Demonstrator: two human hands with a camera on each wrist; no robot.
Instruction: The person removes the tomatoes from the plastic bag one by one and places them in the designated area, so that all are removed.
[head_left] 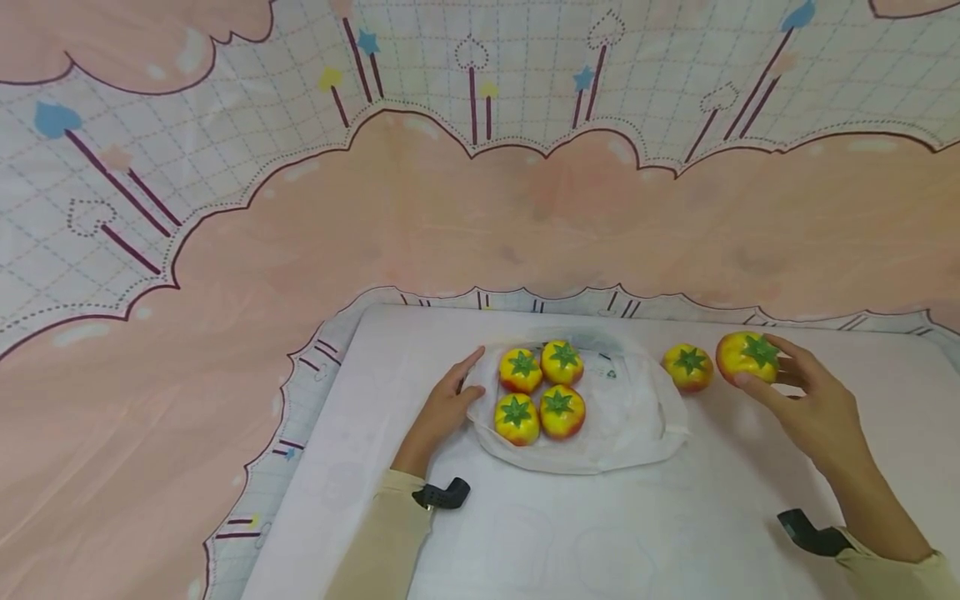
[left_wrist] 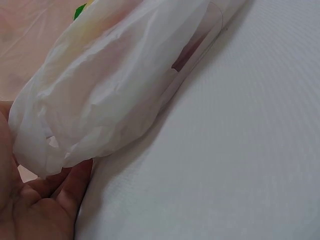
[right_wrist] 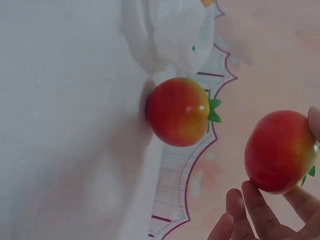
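Observation:
My right hand [head_left: 817, 408] grips a red-and-yellow toy tomato [head_left: 746, 357] with a green star-shaped leaf top, held between thumb and fingers above the table. In the right wrist view the same tomato [right_wrist: 280, 152] shows its red underside. Another toy tomato [head_left: 687, 367] sits on the table between that hand and a white plastic bag [head_left: 630, 417]. Several more tomatoes [head_left: 558, 411] lie grouped at the bag's left part. At the bag's left edge my left hand [head_left: 442, 412] holds the plastic [left_wrist: 100, 100]; some of its fingers are hidden behind the bag in the left wrist view.
The table has a white cover [head_left: 525, 533]. A patterned pink-and-white cloth [head_left: 480, 217] hangs behind and down the left side. Both wrists wear black devices, one on the left [head_left: 442, 493] and one on the right [head_left: 813, 533].

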